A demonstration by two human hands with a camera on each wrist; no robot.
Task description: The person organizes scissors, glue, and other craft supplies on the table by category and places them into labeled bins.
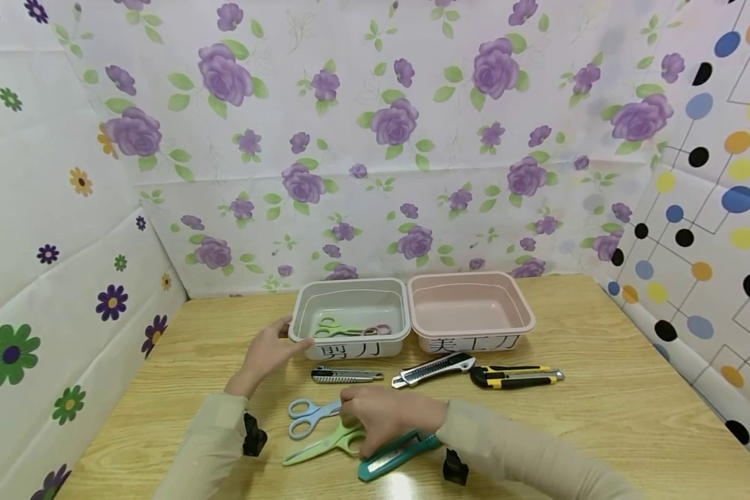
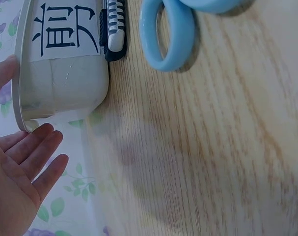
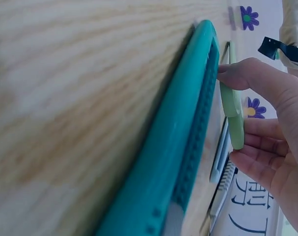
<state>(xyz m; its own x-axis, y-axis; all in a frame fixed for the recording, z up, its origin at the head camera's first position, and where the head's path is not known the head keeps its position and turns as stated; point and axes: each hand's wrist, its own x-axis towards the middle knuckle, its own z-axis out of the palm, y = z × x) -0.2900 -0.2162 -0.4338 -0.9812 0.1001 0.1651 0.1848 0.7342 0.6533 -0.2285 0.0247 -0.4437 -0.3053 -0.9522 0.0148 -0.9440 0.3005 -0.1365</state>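
In the head view, green scissors (image 1: 312,453) are being grasped at the handles by the right hand (image 1: 384,417), the blades pointing toward 8 o'clock. Blue scissors (image 1: 314,414) are lying at 11 o'clock from them, partly hidden by that hand; a snag could be caused if the green pair were dragged across. The gray bin (image 1: 350,298) is standing between 11 and 12 o'clock from the right hand.

In the left wrist view, the bin's rim is being touched by the left hand (image 2: 18,172), unclenched, at 7 o'clock of the bin; with so light a contact, the bin could be bumped aside.

In the right wrist view, the green handles are being pinched between thumb and fingertips; whether they are being lifted cannot be told. A teal cutter (image 3: 168,128) is lying just beside, toward 7 o'clock, and could be swept along by a careless turn of the wrist.
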